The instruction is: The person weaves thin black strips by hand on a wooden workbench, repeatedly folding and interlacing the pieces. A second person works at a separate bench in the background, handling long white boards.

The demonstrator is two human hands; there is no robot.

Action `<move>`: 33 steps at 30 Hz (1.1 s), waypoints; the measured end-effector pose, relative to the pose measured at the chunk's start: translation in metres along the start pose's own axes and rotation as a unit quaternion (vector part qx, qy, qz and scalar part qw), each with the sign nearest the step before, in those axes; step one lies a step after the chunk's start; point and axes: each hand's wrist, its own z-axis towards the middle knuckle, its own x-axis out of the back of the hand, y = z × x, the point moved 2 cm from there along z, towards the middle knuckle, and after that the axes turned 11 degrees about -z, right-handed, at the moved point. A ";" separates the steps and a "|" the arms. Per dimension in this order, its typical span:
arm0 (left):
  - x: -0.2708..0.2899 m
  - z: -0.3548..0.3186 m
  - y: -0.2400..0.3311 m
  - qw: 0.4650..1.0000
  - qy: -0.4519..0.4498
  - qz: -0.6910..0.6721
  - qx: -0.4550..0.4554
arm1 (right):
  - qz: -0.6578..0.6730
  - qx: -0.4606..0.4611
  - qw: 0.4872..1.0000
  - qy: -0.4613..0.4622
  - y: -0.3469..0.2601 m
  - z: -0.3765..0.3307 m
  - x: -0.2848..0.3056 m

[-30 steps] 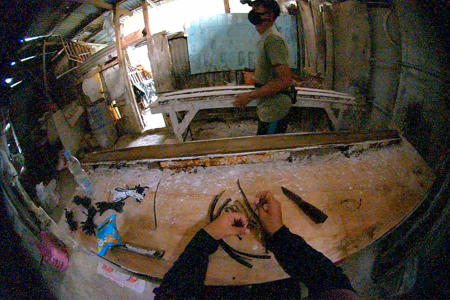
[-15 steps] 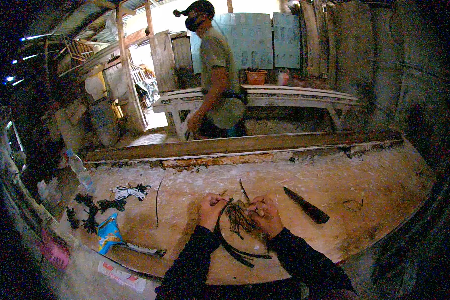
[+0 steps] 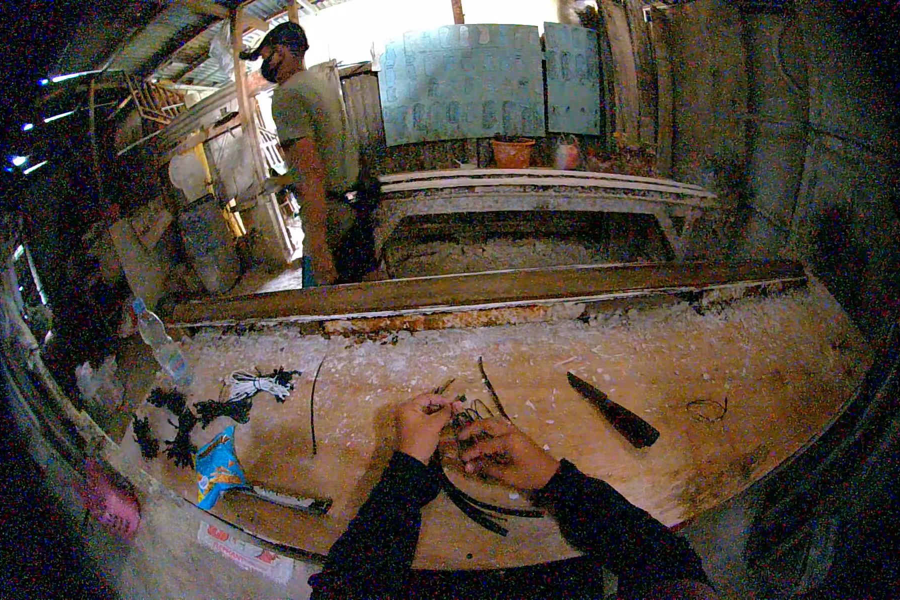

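My left hand [image 3: 424,424] is closed, thumb and fingers pinching the upper end of a bundle of thin dark cords [image 3: 462,414]. Around the same bundle curl the fingers of my right hand [image 3: 510,452], covering most of it. Below my hands, curved black strips [image 3: 478,508] lie on the wooden table [image 3: 670,340]. A single thin black strip [image 3: 492,385] rests just beyond my right hand. To the right lies a dark, tapered knife-like blade [image 3: 615,411], its pointed end facing away from me.
At left are black cord bundles [image 3: 181,437], a white-and-black bundle [image 3: 261,384], a blue packet [image 3: 216,466], a serrated strip [image 3: 290,499] and a plastic bottle [image 3: 160,340]. A thin loop [image 3: 708,409] lies at right. Beyond the table, a person [image 3: 315,150] stands by a bench [image 3: 540,190].
My right hand has turned and moved left over the cord bundle, hiding more of it. My left hand stays about where it was. The person beyond has moved left.
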 end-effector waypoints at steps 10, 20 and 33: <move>-0.006 -0.003 -0.005 0.996 -0.076 0.016 0.038 | 0.040 -0.144 0.978 0.145 0.009 -0.004 0.010; -0.032 -0.024 0.007 0.939 -0.329 0.002 0.101 | -0.010 -0.223 0.928 0.299 0.049 -0.013 0.014; -0.050 -0.045 0.006 0.861 -0.456 -0.056 0.219 | -0.151 -0.188 0.913 0.328 0.048 -0.009 0.019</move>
